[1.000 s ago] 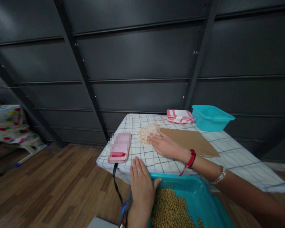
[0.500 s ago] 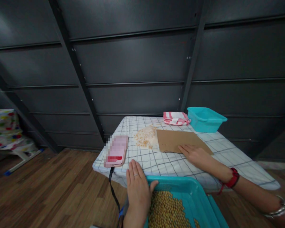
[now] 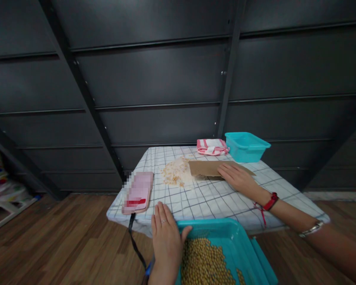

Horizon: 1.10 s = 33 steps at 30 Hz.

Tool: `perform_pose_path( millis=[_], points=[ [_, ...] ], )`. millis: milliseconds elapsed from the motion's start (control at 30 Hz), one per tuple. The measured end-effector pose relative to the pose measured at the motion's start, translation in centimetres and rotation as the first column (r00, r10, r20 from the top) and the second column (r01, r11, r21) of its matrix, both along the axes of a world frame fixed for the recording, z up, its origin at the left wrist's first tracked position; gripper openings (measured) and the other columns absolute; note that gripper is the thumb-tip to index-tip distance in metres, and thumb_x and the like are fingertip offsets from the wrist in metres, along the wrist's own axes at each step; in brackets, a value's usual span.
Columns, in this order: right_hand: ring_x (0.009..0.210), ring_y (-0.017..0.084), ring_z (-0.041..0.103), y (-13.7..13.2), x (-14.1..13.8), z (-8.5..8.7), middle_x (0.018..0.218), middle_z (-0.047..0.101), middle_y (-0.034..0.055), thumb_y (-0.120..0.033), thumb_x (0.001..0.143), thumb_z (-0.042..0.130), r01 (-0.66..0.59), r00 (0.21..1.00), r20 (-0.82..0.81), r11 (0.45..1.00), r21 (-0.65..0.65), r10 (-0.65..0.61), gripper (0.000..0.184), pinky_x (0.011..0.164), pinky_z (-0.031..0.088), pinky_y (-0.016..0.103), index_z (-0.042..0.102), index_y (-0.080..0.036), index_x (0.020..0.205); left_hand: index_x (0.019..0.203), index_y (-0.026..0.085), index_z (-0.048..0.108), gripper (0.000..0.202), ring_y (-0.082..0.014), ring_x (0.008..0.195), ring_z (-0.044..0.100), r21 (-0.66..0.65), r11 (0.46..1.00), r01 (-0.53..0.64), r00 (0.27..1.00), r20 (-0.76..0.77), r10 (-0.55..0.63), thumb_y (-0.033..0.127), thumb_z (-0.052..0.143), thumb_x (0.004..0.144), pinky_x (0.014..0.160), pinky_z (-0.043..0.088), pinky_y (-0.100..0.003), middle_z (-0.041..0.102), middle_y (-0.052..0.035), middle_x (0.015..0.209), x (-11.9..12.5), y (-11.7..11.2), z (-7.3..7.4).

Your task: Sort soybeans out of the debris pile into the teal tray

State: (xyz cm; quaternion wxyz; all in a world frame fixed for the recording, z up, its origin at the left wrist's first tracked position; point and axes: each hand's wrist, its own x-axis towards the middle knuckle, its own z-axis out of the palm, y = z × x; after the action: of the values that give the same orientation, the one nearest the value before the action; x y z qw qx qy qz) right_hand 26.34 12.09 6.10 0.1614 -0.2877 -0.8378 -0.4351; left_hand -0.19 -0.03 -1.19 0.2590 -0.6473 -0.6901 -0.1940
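Observation:
My left hand (image 3: 166,243) lies at the left rim of a turquoise tray (image 3: 209,223), fingers stretched forward and thumb spread over the tray's corner. Round yellow-brown beans (image 3: 206,263) cover much of the tray's bottom. Farther out, my right hand (image 3: 235,177) has its fingers on top of a brown piece of cardboard (image 3: 204,168); the thumb is hidden. The cardboard's near edge is raised off the cloth. Just left of it, pale powder mixed with yellowish bits (image 3: 176,172) is spread on the checked tablecloth (image 3: 195,204).
A pink phone (image 3: 138,192), partly pixelated, lies on the table's left side, with a black strap (image 3: 133,237) hanging below. A folded pink-and-white towel (image 3: 213,147) and a turquoise basin (image 3: 246,148) stand at the back. Behind rises a dark panel wall (image 3: 154,79).
My right hand has moved away from me, and the cardboard's near edge has tipped up. The camera view has shifted slightly right. My left hand stays by the tray.

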Motion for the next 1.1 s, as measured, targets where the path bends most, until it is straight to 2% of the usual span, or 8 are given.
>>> perform_pose_path(
  millis=[200,333,533,633,733,867,1000,1100],
  points=[
    [0.095,0.018,0.058,1.5,0.8,0.1,0.099,0.064,0.0136,0.001,0.079,0.032,-0.061,0.997,0.044,0.998,-0.004,0.061,0.035,0.077,0.049,0.031,0.057,-0.007,0.102,0.114,-0.008,0.044,0.084,-0.0371,0.115,0.039,-0.001,1.0,0.015,1.0,0.02,-0.015,0.062,0.039,0.069,0.092,0.038,-0.05,0.046,-0.0312,0.12,-0.1,0.1,-0.1],
    [0.086,0.018,0.061,1.7,1.2,1.2,0.095,0.064,0.0154,0.002,0.077,0.032,-0.061,0.998,0.017,0.998,0.019,0.061,0.034,0.072,0.051,0.031,0.057,-0.006,0.098,0.113,-0.006,0.046,0.083,-0.0359,0.114,0.042,0.0,1.0,0.001,1.0,-0.007,-0.001,0.063,0.039,0.068,0.09,0.04,-0.048,0.048,-0.0294,0.12,-0.1,0.0,0.1],
    [0.083,0.02,0.062,0.0,1.2,3.9,0.09,0.065,0.0156,-0.001,0.08,0.033,-0.077,0.996,-0.044,0.994,0.078,0.081,0.029,0.074,0.051,0.034,0.058,-0.005,0.095,0.112,-0.006,0.047,0.083,-0.0355,0.113,0.043,0.009,1.0,-0.016,0.999,-0.034,0.016,0.064,0.038,0.068,0.089,0.041,-0.047,0.049,-0.0291,0.118,0.0,0.0,0.3],
    [0.081,0.019,0.062,-1.3,1.0,5.2,0.088,0.066,0.0133,-0.004,0.081,0.036,-0.089,0.984,-0.148,0.991,0.096,0.103,0.027,0.072,0.052,0.032,0.058,-0.007,0.096,0.113,-0.005,0.047,0.082,-0.0351,0.113,0.043,0.0,1.0,-0.014,1.0,-0.024,0.014,0.064,0.036,0.069,0.089,0.041,-0.047,0.049,-0.0283,0.119,0.0,0.0,0.3],
    [0.082,0.017,0.062,-2.5,0.1,6.2,0.089,0.066,0.01,-0.005,0.081,0.038,-0.154,0.958,-0.231,0.985,0.079,0.168,0.027,0.073,0.052,0.03,0.057,-0.011,0.098,0.113,-0.006,0.047,0.083,-0.0358,0.113,0.043,0.006,1.0,-0.004,1.0,-0.017,0.004,0.064,0.037,0.069,0.09,0.04,-0.048,0.049,-0.0294,0.119,0.0,0.0,0.2],
    [0.088,0.016,0.06,-3.4,-2.3,6.2,0.093,0.066,0.0098,-0.003,0.081,0.035,-0.29,0.932,-0.227,0.957,0.003,0.283,0.029,0.077,0.052,0.03,0.056,-0.01,0.1,0.114,-0.005,0.046,0.084,-0.0364,0.114,0.042,0.009,1.0,0.009,1.0,0.017,-0.01,0.064,0.037,0.068,0.091,0.038,-0.049,0.048,-0.0294,0.12,-0.1,0.0,0.0],
    [0.086,0.017,0.061,-3.1,-4.6,5.6,0.092,0.066,0.0109,-0.002,0.082,0.032,-0.32,0.939,-0.156,0.946,-0.062,0.307,0.031,0.075,0.053,0.03,0.058,-0.007,0.098,0.116,-0.004,0.044,0.083,-0.0356,0.116,0.039,-0.005,1.0,0.007,0.999,0.031,-0.007,0.064,0.037,0.069,0.093,0.037,-0.05,0.046,-0.0291,0.122,-0.1,0.1,-0.1],
    [0.082,0.016,0.062,-3.0,-5.3,5.3,0.09,0.066,0.0095,-0.001,0.081,0.031,-0.321,0.944,-0.11,0.942,-0.099,0.31,0.033,0.071,0.053,0.03,0.059,-0.009,0.096,0.116,-0.005,0.043,0.084,-0.0359,0.116,0.039,-0.018,1.0,0.005,1.0,0.026,-0.004,0.063,0.04,0.068,0.093,0.037,-0.049,0.045,-0.03,0.122,-0.1,0.1,0.0]
  ],
)
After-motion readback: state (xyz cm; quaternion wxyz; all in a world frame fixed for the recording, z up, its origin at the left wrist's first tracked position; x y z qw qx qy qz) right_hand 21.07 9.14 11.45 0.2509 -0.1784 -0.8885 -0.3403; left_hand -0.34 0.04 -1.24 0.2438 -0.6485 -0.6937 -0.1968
